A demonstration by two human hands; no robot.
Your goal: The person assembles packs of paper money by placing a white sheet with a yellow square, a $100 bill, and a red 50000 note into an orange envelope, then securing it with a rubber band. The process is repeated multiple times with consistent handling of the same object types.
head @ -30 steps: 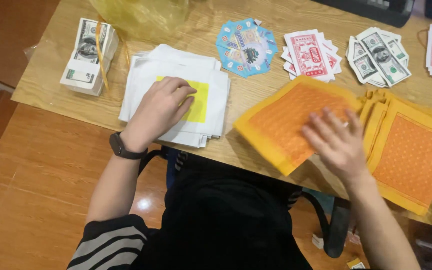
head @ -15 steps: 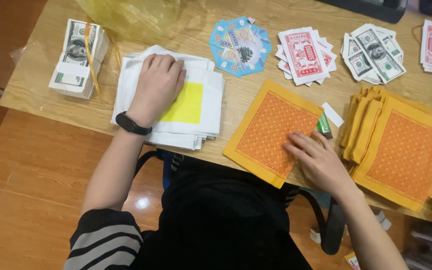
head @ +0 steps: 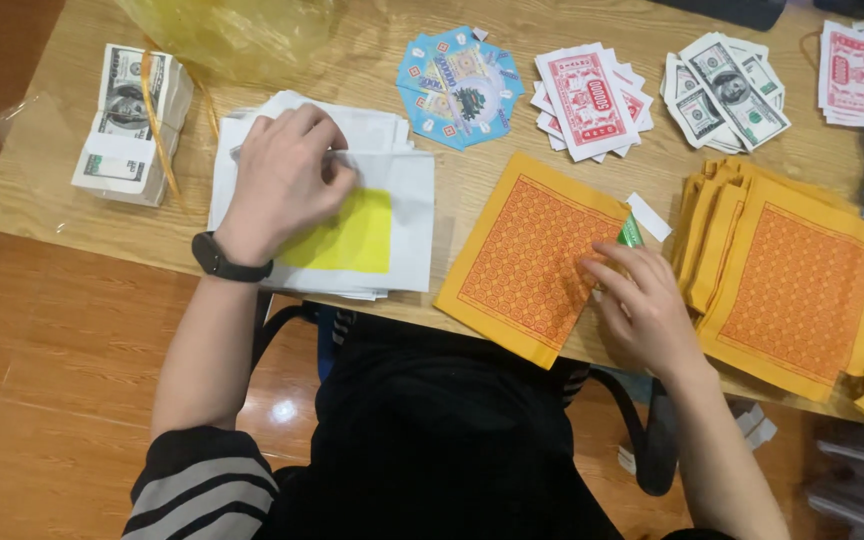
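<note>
My left hand (head: 284,180), with a black watch on the wrist, lies palm down on a stack of white sheets with a yellow square (head: 372,235), fingers curled at the stack's top. My right hand (head: 642,305) rests with spread fingers on the right edge of a single orange patterned sheet (head: 522,255) lying flat on the wooden table (head: 42,215). A thick pile of the same orange sheets (head: 792,270) sits just right of that hand. A small green object (head: 631,231) peeks out by the fingertips.
A banded bundle of banknote-style paper (head: 130,125) sits at the left. Along the back lie a blue octagonal paper fan (head: 460,88), red-and-white notes (head: 589,100), fanned grey notes (head: 727,92), more red notes (head: 857,72) and a yellow plastic bag (head: 232,30).
My right hand has drawn one orange sheet left off the pile and laid it flat in front of me. My left hand slid up the white stack toward its top edge.
</note>
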